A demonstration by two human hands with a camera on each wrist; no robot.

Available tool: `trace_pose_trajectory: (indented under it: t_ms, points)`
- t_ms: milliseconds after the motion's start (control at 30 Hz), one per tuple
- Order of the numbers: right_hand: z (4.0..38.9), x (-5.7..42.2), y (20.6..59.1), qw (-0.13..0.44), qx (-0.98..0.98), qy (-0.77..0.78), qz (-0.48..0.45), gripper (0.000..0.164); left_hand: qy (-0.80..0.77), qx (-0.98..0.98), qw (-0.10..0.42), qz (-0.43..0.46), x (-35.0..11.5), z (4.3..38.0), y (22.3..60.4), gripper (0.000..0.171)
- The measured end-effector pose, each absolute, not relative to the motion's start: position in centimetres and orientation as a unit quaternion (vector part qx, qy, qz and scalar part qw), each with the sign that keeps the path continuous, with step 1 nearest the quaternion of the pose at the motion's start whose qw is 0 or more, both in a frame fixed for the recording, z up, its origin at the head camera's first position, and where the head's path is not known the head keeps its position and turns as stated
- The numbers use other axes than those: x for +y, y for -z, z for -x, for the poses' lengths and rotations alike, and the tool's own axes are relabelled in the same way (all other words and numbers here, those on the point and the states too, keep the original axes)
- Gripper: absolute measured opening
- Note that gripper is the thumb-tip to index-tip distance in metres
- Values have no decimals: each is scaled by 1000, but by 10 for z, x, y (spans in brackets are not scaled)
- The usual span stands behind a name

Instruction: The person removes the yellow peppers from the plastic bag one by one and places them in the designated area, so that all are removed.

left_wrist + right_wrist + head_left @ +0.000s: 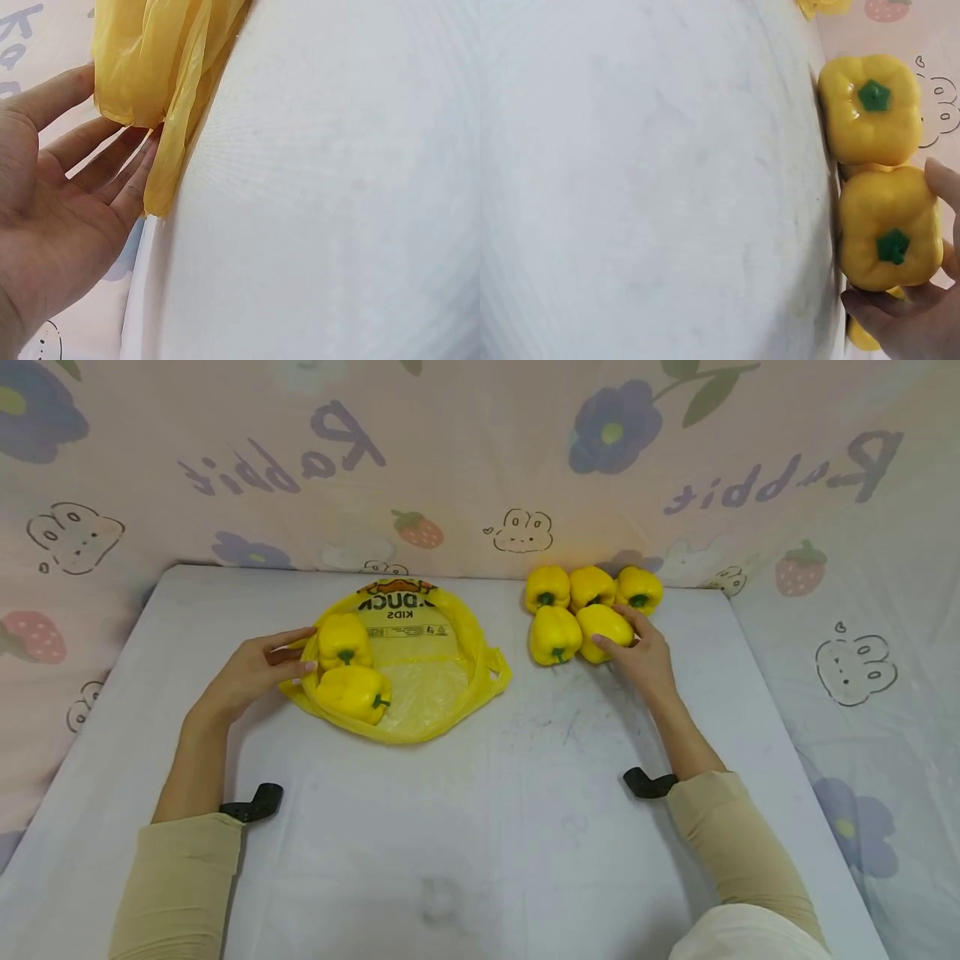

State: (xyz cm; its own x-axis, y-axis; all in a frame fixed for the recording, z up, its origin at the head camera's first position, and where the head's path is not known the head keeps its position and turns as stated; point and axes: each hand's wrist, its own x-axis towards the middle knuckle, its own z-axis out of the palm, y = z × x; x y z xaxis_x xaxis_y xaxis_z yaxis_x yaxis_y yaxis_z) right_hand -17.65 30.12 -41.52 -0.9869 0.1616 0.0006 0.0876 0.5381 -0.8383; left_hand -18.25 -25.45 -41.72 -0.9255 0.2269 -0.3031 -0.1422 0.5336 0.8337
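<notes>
A yellow plastic bag point(420, 697) lies with its mouth spread wide, two yellow bell peppers inside it: one point(344, 641) at the back left, the other point(348, 692) tipped on its side in front. My left hand point(258, 668) touches the bag's left rim with extended fingers; the left wrist view shows them against the hanging plastic point(142, 67). On the right, my right hand point(643, 652) grips a yellow bell pepper point(604, 631) between thumb and fingers. That pepper point(889, 225) shows its green stem in the right wrist view, beside another pepper point(874, 112).
Several more bell peppers stand close around the gripped one, one at its left point(555, 635) and a row point(592, 585) behind. The white table point(480, 827) ends at a printed cloth backdrop point(465, 460). Black wrist mounts point(648, 782) sit on both forearms.
</notes>
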Motion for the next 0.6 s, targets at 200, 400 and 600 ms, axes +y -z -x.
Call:
trace_pose_trajectory:
  t_ms: [200, 400, 600]
  points:
    - [177, 299, 421, 55, -877, -473, 63, 75, -484, 854, 189, -24, -255, 181, 417, 76]
    - [176, 298, 420, 43, -886, -458, 55, 79, -499, 845, 191, -27, -254, 179, 416, 75]
    - [177, 300, 412, 44, -874, -481, 43, 74, -496, 846, 192, -29, -253, 180, 413, 75]
